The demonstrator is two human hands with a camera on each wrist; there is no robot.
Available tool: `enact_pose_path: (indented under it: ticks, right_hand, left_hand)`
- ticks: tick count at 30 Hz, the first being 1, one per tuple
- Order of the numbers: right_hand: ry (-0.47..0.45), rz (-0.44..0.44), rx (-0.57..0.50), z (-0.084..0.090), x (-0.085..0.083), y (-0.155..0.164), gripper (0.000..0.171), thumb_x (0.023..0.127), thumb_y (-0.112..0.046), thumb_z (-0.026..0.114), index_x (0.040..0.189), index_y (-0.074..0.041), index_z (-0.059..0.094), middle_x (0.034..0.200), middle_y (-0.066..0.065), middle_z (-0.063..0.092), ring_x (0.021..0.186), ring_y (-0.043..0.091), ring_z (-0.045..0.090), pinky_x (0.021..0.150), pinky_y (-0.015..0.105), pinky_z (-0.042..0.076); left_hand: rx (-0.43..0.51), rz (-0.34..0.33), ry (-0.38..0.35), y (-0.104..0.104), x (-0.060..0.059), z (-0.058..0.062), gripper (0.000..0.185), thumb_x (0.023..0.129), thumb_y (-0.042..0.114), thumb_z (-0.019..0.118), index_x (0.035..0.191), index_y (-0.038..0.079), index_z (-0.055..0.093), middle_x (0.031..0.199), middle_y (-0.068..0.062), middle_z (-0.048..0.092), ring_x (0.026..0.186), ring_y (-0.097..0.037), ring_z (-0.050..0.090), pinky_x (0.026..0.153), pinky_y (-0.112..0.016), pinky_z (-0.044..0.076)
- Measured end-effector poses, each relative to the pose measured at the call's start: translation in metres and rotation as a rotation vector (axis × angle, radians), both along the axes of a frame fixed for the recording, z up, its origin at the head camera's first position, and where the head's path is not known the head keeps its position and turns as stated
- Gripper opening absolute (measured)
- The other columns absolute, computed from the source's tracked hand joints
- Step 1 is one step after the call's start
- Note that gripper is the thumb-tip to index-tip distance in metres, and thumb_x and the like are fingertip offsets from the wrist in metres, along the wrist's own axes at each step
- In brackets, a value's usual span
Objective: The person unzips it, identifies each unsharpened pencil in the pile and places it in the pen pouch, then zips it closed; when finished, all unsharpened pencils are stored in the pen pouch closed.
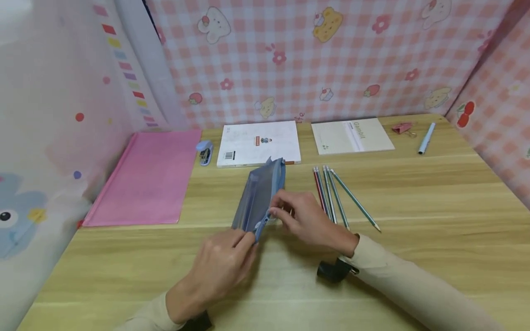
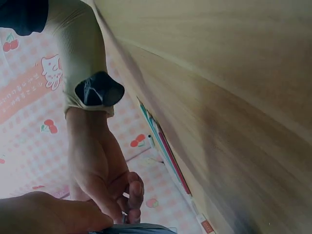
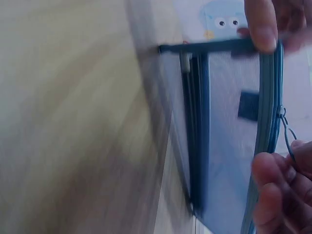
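A blue see-through zip pouch (image 1: 258,195) is tilted on its edge above the table, its zipper (image 3: 269,126) running along the upper side. My left hand (image 1: 221,257) grips the near end of the pouch between thumb and fingers. With thumb and fingertips, my right hand (image 1: 304,218) pinches the cord loop of the zipper pull (image 3: 287,129), close beside the zipper. Dark blue long shapes (image 3: 196,141) show through the pouch wall. In the left wrist view only a thin strip of the pouch (image 2: 141,229) appears, below the fingers.
Several pencils (image 1: 331,195) lie right of the pouch. Behind stand a white book (image 1: 258,142) lying flat, a cream notebook (image 1: 352,135), a pink binder clip (image 1: 401,128) and a light blue pen (image 1: 427,138). At left are a small stapler (image 1: 204,151) and a pink folder (image 1: 149,179).
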State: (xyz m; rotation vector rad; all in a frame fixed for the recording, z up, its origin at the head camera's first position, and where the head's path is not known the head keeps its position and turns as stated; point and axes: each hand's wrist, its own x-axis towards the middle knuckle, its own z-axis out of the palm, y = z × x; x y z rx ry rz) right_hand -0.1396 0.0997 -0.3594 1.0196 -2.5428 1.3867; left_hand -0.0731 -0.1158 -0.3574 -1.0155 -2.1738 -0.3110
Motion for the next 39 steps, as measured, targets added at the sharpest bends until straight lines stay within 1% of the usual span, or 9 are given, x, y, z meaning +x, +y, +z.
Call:
enact_pose_path:
  ticks: [4,8,12,16,21,25,29,34,39]
  right_hand:
    - [-0.007,-0.030,-0.007,0.000,-0.007,0.004,0.005,0.098,-0.008,0.063,0.093,-0.008,0.066,0.078,0.010,0.071,0.057,0.013,0.060,0.051,0.022,0.049]
    - [0.050,-0.061,0.004,-0.001,-0.015,0.008,0.004,0.097,-0.007,0.065,0.094,-0.007,0.068,0.080,0.006,0.072,0.058,0.012,0.061,0.052,0.021,0.050]
    - [0.243,-0.101,0.042,-0.004,-0.029,0.014,0.004,0.094,-0.003,0.067,0.093,-0.005,0.071,0.080,0.004,0.072,0.061,0.007,0.059,0.055,0.020,0.049]
    - [0.452,-0.158,0.092,-0.008,-0.042,0.023,0.004,0.092,-0.001,0.068,0.093,-0.004,0.070,0.081,0.007,0.071,0.065,0.010,0.061,0.058,0.025,0.051]
    - [0.549,-0.238,0.123,-0.005,-0.053,0.037,0.005,0.092,0.001,0.067,0.095,-0.001,0.070,0.086,0.011,0.072,0.070,0.017,0.065,0.061,0.032,0.053]
    - [0.545,-0.296,0.128,0.000,-0.059,0.050,0.006,0.091,0.004,0.067,0.095,0.001,0.070,0.086,0.013,0.072,0.069,0.019,0.064,0.060,0.033,0.053]
    - [0.523,-0.318,0.124,0.002,-0.060,0.059,0.006,0.090,0.005,0.068,0.095,0.002,0.071,0.085,0.013,0.073,0.065,0.018,0.062,0.058,0.031,0.051]
    - [0.440,-0.311,0.111,-0.001,-0.058,0.066,0.005,0.090,0.004,0.068,0.091,0.000,0.070,0.078,0.009,0.071,0.061,0.011,0.058,0.055,0.024,0.048]
    - [0.161,-0.256,0.103,-0.001,-0.047,0.074,0.005,0.092,0.001,0.068,0.093,-0.003,0.071,0.077,0.007,0.072,0.059,0.008,0.056,0.053,0.019,0.045]
  left_hand:
    - [0.008,-0.060,0.033,0.000,0.002,0.001,0.030,0.101,0.014,0.041,0.075,0.011,0.057,0.062,0.005,0.050,0.049,-0.010,0.046,0.043,-0.022,0.037]
    - [-0.014,-0.098,0.019,-0.004,0.005,0.002,0.034,0.104,0.016,0.037,0.085,0.011,0.064,0.067,0.005,0.057,0.053,-0.009,0.053,0.046,-0.022,0.043]
    - [-0.070,-0.117,0.009,-0.008,0.007,0.003,0.038,0.108,0.018,0.034,0.096,0.010,0.069,0.072,0.004,0.061,0.057,-0.009,0.054,0.049,-0.021,0.044]
    - [-0.096,-0.138,0.032,-0.012,0.009,0.003,0.037,0.107,0.017,0.035,0.092,0.010,0.068,0.072,0.004,0.057,0.056,-0.009,0.050,0.049,-0.021,0.042]
    - [-0.094,-0.152,-0.006,-0.020,0.012,0.005,0.029,0.102,0.015,0.040,0.085,0.010,0.063,0.073,0.003,0.055,0.059,-0.010,0.052,0.052,-0.023,0.045]
    - [-0.102,-0.149,-0.058,-0.028,0.013,0.007,0.004,0.084,0.008,0.060,0.082,0.012,0.060,0.075,0.003,0.056,0.062,-0.010,0.054,0.054,-0.024,0.047]
    - [-0.112,-0.140,-0.064,-0.034,0.010,0.012,0.023,0.064,0.004,0.073,0.080,0.014,0.059,0.073,0.005,0.054,0.060,-0.009,0.050,0.051,-0.022,0.044]
    - [-0.130,-0.128,-0.046,-0.043,0.003,0.015,0.020,0.064,0.002,0.071,0.079,0.013,0.063,0.070,0.004,0.055,0.058,-0.009,0.048,0.050,-0.021,0.043]
    - [-0.133,-0.059,-0.088,-0.059,-0.013,0.017,0.022,0.063,-0.001,0.074,0.080,0.012,0.068,0.072,0.002,0.064,0.060,-0.010,0.056,0.051,-0.022,0.049]
